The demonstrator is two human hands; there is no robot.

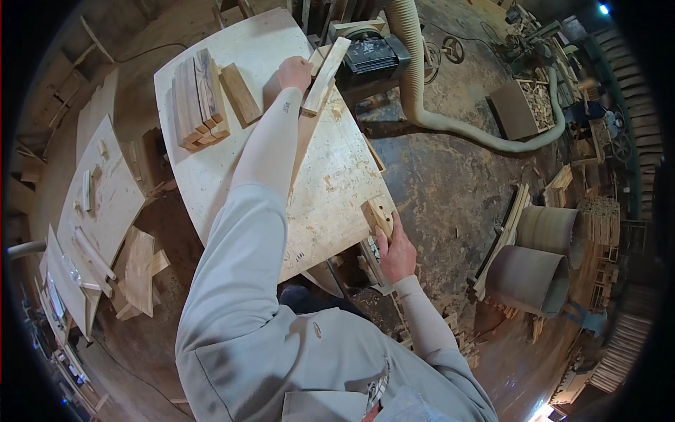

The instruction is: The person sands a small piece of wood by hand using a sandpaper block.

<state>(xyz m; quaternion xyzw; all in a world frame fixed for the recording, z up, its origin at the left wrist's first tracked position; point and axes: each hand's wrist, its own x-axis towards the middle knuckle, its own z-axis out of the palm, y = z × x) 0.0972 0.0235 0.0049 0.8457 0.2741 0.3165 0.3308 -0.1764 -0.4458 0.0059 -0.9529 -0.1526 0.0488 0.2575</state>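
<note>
1. The right hand (399,254) is holding a small wood block (376,220) with dark holes in it. The fingers and thumb are closing around its near end.
2. That block is sitting just past the right hand, on the far side and a bit left, by the table's right near corner.
3. The left hand (294,73) is reaching over the far part of the pale table (344,179). Its fingers are bending in, and I cannot tell whether it is holding anything.
4. A long wood stick (328,76) is lying just right of the left hand, well apart from the holed block.
5. Left of that hand, a flat board (240,95) is lying alone, and a pile of wood pieces (197,102) is sitting farther left.
6. Past the table's far right side, a dark motor (371,56) is standing near a fat bendy hose (415,84).
7. Two big round tubes (526,281) are lying on the right.
</note>
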